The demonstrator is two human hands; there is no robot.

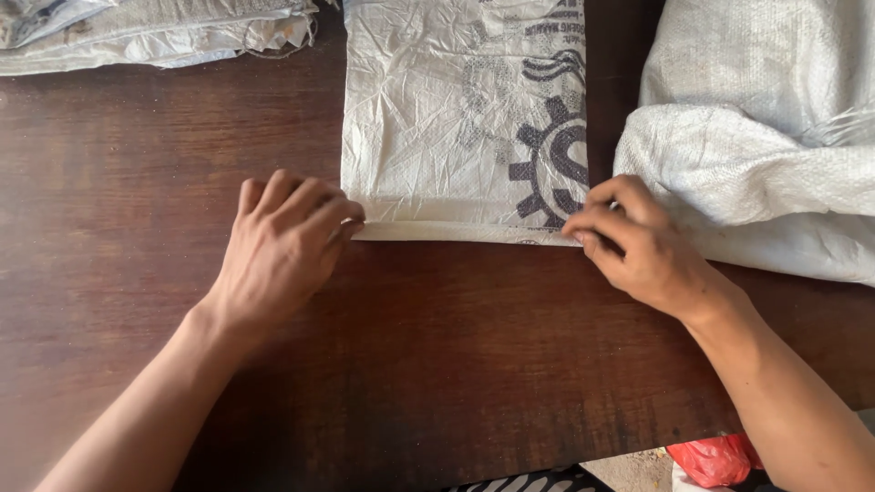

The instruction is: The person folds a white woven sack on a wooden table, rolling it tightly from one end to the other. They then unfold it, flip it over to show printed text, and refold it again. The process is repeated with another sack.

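- Sack (456, 118): woven white plastic, crinkled, near edge folded into a narrow hem.
- My left hand (283, 246) and right hand (629, 237) pinch the hem's two corners.

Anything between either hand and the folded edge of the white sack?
Nothing visible. The left hand and right hand already pinch the two ends of the folded edge of the white woven sack.
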